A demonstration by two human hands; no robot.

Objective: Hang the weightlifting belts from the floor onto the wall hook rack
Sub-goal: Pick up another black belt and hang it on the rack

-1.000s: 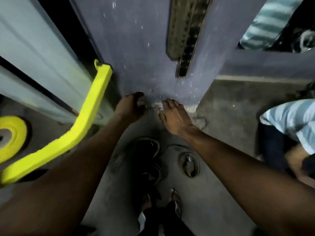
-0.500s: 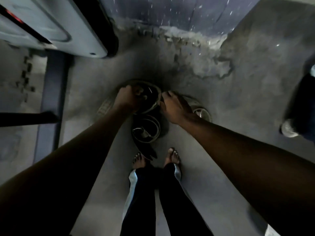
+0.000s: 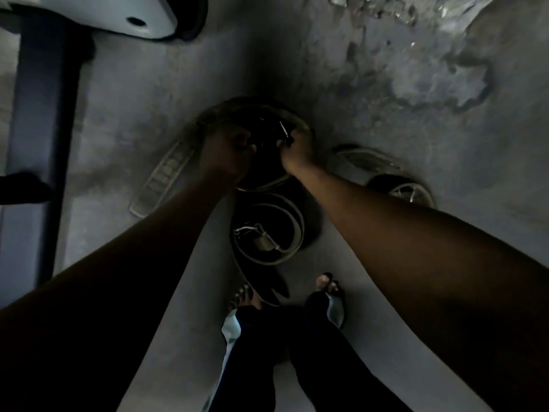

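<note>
Three coiled weightlifting belts lie on the dim concrete floor. The farthest belt (image 3: 166,176) is a dark coil with a pale strap end trailing to the left. My left hand (image 3: 225,153) is closed on its left rim and my right hand (image 3: 297,150) is closed on its right rim by the metal buckle. A second coiled belt (image 3: 294,221) with a shiny buckle lies just nearer to me, its dark tail reaching my feet. A third belt (image 3: 383,171) lies to the right, partly behind my right forearm. The wall hook rack is out of view.
My two feet (image 3: 285,295) stand right behind the middle belt. A dark machine frame bar (image 3: 38,144) runs along the left, under a pale machine housing (image 3: 124,16) at top left. Cracked, flaking floor (image 3: 430,81) lies at upper right.
My view has tipped from the wall down to the floor. Both hands came down from the wall's base and closed on the farthest belt's rim.
</note>
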